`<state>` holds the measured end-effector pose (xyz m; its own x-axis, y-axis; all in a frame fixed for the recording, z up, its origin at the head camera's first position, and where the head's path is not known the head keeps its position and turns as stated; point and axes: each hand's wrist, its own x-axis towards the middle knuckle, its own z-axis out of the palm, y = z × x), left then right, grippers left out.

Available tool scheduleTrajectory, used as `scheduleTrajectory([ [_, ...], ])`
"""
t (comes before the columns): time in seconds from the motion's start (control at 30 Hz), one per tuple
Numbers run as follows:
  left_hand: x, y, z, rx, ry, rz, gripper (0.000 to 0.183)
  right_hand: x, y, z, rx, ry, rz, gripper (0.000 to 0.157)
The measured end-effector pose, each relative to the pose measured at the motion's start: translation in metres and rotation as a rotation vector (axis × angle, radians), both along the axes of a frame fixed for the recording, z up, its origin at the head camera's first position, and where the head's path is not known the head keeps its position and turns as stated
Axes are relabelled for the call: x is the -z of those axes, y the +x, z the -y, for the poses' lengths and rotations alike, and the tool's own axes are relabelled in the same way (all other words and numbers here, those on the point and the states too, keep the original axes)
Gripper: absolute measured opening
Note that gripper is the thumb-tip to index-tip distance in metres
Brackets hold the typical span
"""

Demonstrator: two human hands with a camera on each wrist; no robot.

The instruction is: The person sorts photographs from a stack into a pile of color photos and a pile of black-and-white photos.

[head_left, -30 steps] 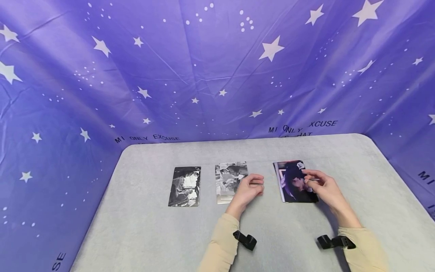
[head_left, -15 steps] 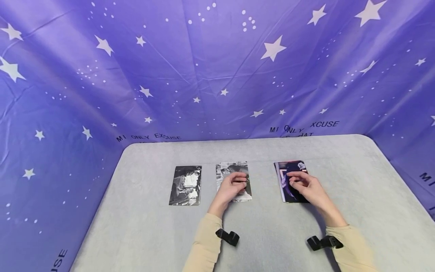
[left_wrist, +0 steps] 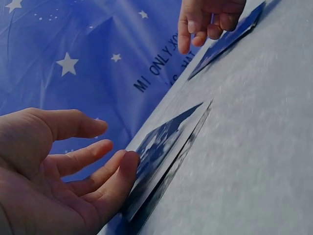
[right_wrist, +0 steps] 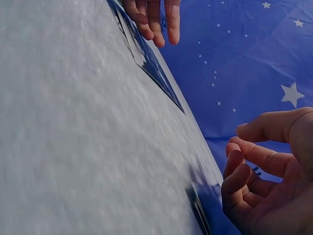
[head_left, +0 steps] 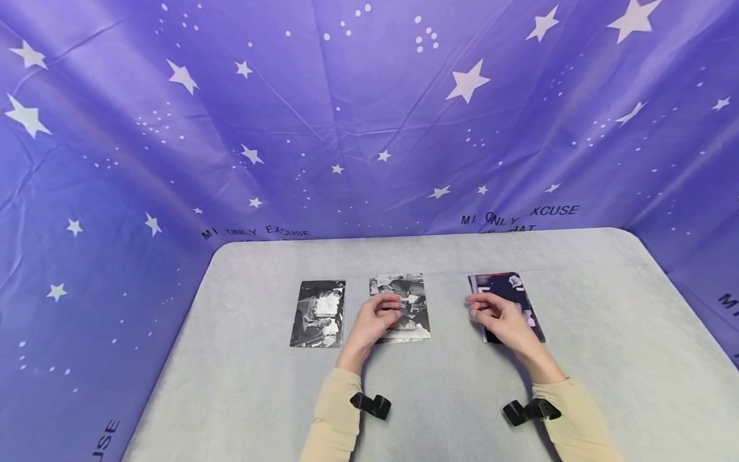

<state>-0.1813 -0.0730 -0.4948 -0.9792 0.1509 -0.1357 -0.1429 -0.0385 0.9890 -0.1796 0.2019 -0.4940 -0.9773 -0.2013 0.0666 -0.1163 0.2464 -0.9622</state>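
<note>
My left hand [head_left: 372, 319] is over the left part of the middle stack of black-and-white photos [head_left: 418, 307]. In the left wrist view its loosely bent fingers hold nothing, with the fingertips close by the edge of that stack [left_wrist: 164, 139]. My right hand [head_left: 503, 321] is over the left side of a stack of dark colour photos [head_left: 526, 298], covering part of the top picture. Nothing sits between its bent fingers and thumb in the right wrist view, where the hand [right_wrist: 269, 171] appears beside the stack [right_wrist: 199, 213].
Another black-and-white photo [head_left: 317, 314] lies at the left on the grey table [head_left: 444, 398]. Behind the table hangs a purple star-printed cloth [head_left: 346, 96]. A black strap mount is on each sleeve.
Both hands have shifted left. The left hand went from the middle stack's right edge to its left part, and the right hand from the right side of its stack to the left side.
</note>
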Motion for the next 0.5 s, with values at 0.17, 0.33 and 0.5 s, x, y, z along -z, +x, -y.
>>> scheduleTrajectory([
  [0.17, -0.001, 0.002, 0.010, -0.020, -0.046, 0.030, 0.043, 0.000, -0.001, 0.009, -0.021, -0.019, 0.041, 0.032],
  [0.33, -0.001, 0.004, 0.019, -0.049, -0.050, 0.026, 0.042, -0.001, -0.002, 0.017, -0.035, -0.026, 0.085, 0.034],
  [0.5, -0.007, 0.008, 0.026, -0.063, -0.016, -0.020, 0.043, 0.002, -0.004, 0.025, -0.038, -0.021, 0.105, 0.036],
])
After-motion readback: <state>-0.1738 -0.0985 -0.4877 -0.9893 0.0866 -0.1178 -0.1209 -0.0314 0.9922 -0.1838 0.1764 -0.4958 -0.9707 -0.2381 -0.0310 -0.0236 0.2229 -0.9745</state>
